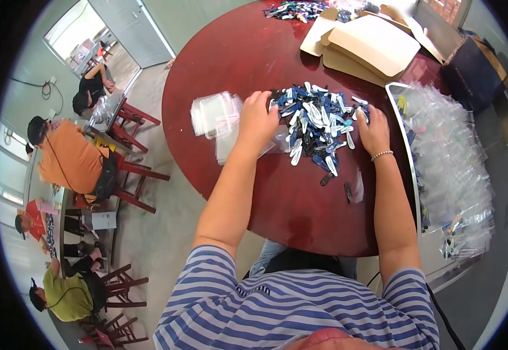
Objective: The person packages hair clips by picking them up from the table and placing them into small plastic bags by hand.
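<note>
A heap of snap hair clips (315, 119) in white, navy, black and teal lies on the dark red round table (219, 64). My left hand (258, 123) rests at the heap's left edge, with its fingers stretched forward and the thumb apart. Beside and partly under it are stacked clear plastic bags (210, 116). At the heap's right edge is my right hand (375, 133), its thumb and fingers closed around dark blue clips; how many is hidden. One dark clip (347, 191) lies apart, nearer to me.
To the right, a white-rimmed tray (412, 157) holds many filled clear bags (452, 157). An opened cardboard box (373, 44) and another colourful pile (294, 10) are at the table's far side. Several people sit at benches on the left, among red wooden stools (140, 166).
</note>
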The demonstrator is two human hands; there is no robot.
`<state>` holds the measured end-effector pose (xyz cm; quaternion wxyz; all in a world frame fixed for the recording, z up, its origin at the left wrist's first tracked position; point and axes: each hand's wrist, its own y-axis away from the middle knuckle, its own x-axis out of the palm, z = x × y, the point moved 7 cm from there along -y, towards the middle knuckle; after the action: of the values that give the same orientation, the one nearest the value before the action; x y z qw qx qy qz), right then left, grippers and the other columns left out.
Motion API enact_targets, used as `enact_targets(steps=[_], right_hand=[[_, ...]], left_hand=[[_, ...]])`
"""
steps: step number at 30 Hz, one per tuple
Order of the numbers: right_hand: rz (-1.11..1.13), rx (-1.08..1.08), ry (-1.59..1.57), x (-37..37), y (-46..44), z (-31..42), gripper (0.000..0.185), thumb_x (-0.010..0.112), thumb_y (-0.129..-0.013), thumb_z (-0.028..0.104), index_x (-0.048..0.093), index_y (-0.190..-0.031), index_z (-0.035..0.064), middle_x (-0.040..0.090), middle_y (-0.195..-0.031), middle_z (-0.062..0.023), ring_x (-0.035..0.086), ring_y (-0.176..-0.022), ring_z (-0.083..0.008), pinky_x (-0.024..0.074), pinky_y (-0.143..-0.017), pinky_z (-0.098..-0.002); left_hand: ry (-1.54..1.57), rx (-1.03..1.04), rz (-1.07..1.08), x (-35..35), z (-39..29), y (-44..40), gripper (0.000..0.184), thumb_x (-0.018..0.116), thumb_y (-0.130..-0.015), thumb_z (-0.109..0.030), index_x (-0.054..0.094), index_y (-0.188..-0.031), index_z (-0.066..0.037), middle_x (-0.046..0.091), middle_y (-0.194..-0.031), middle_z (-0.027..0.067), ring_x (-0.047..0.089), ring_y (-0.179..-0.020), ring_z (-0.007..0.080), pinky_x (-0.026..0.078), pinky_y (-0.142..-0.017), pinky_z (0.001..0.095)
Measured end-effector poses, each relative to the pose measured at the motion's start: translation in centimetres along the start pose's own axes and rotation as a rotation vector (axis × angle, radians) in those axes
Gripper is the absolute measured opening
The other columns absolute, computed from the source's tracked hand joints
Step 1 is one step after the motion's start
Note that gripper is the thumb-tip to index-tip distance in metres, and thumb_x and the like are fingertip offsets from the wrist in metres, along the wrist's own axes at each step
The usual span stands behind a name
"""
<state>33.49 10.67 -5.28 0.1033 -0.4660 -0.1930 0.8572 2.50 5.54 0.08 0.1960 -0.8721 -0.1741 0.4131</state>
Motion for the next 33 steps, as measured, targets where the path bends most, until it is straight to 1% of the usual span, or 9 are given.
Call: enact_targets(steps=[1, 3, 5, 9, 10, 14, 23, 28, 33], right_hand=[[0.006, -0.009, -0.005, 0.2, 0.3, 0.3, 0.058, 0.056, -0.089, 0.045, 0.052, -0.125, 0.0000, 0.052, -0.127, -0.0229, 0.045, -0.121, -0.0385, 0.0371, -0.101, -0.0450], [0.016, -0.207, -0.031, 0.8, 1.1, 2.8, 0.055, 0.058, -0.089, 0.042, 0.053, -0.123, -0.0009, 0.052, -0.125, -0.0230, 0.046, -0.121, -0.0364, 0.0378, -0.100, -0.0432], [0.148, -0.169, -0.179, 1.6, 1.4, 3.7, 0.056, 0.060, -0.089, 0.039, 0.052, -0.125, -0.0020, 0.047, -0.134, -0.0234, 0.044, -0.126, -0.0371, 0.0352, -0.104, -0.0411], [0.236, -0.261, -0.390, 2.2, 1.9, 5.4, 0.054, 0.062, -0.089, 0.034, 0.050, -0.129, -0.0014, 0.044, -0.139, -0.0225, 0.041, -0.131, -0.0336, 0.0317, -0.107, -0.0377], [0.258, -0.255, -0.397, 2.3, 1.8, 5.4, 0.055, 0.063, -0.089, 0.033, 0.050, -0.130, -0.0010, 0.044, -0.139, -0.0221, 0.040, -0.132, -0.0327, 0.0318, -0.107, -0.0374], [0.246, -0.270, -0.381, 2.0, 2.0, 5.5, 0.053, 0.066, -0.087, 0.031, 0.052, -0.128, 0.0010, 0.045, -0.139, -0.0219, 0.042, -0.131, -0.0330, 0.0344, -0.106, -0.0374], [0.240, -0.302, -0.317, 1.9, 2.3, 5.6, 0.057, 0.070, -0.083, 0.033, 0.052, -0.128, 0.0026, 0.044, -0.139, -0.0226, 0.042, -0.130, -0.0343, 0.0351, -0.105, -0.0387], [0.406, -0.344, -0.256, 2.2, 3.2, 6.5, 0.079, 0.073, -0.080, 0.034, 0.036, -0.142, 0.0041, 0.029, -0.148, -0.0251, 0.025, -0.140, -0.0348, 0.0246, -0.111, -0.0399], [0.666, -0.366, -0.065, -0.7, 5.5, 6.6, 0.116, 0.086, -0.060, 0.043, 0.021, -0.148, 0.0060, 0.012, -0.151, -0.0311, 0.014, -0.142, -0.0404, 0.0198, -0.113, -0.0434]], left_hand=[[-0.005, -0.007, -0.007, -0.3, -0.1, 0.1, 0.038, 0.062, -0.082, -0.019, 0.058, -0.116, -0.002, 0.058, -0.121, 0.0145, 0.053, -0.115, 0.0332, 0.042, -0.098, 0.0390], [-0.275, -0.160, 0.217, -0.3, 0.5, 0.3, 0.047, 0.062, -0.083, -0.023, 0.052, -0.126, -0.006, 0.051, -0.130, 0.0147, 0.047, -0.122, 0.0327, 0.039, -0.099, 0.0494], [-0.436, -0.202, 0.291, -0.9, 0.3, 1.9, 0.065, 0.066, -0.081, -0.036, 0.043, -0.136, -0.011, 0.034, -0.145, 0.0188, 0.026, -0.136, 0.0397, 0.026, -0.098, 0.0713], [-0.609, -0.205, 0.293, -2.3, 1.6, 4.9, 0.084, 0.066, -0.076, -0.056, 0.036, -0.143, -0.014, 0.015, -0.153, 0.0204, 0.011, -0.141, 0.0439, 0.016, -0.104, 0.0700], [-0.606, -0.216, 0.332, -2.5, 2.0, 5.5, 0.088, 0.059, -0.078, -0.064, 0.032, -0.146, -0.015, 0.010, -0.155, 0.0201, 0.005, -0.142, 0.0436, 0.012, -0.106, 0.0689], [-0.523, -0.270, 0.499, -2.0, 4.2, 7.5, 0.086, 0.046, -0.081, -0.072, 0.028, -0.148, -0.020, 0.008, -0.156, 0.0176, 0.002, -0.143, 0.0423, 0.010, -0.107, 0.0674], [-0.543, -0.035, 0.526, -2.9, 6.0, 7.9, 0.077, 0.036, -0.087, -0.070, 0.028, -0.148, -0.024, 0.012, -0.157, 0.0129, 0.005, -0.144, 0.0382, 0.011, -0.109, 0.0648], [-0.545, 0.073, 0.561, -3.4, 6.7, 7.9, 0.076, 0.040, -0.087, -0.068, 0.028, -0.148, -0.023, 0.015, -0.156, 0.0127, 0.007, -0.143, 0.0396, 0.011, -0.110, 0.0624], [-0.573, 0.102, 0.511, -5.8, 3.8, 7.7, 0.088, 0.052, -0.079, -0.071, 0.033, -0.146, -0.019, 0.020, -0.155, 0.0136, 0.011, -0.142, 0.0425, 0.014, -0.111, 0.0576]])
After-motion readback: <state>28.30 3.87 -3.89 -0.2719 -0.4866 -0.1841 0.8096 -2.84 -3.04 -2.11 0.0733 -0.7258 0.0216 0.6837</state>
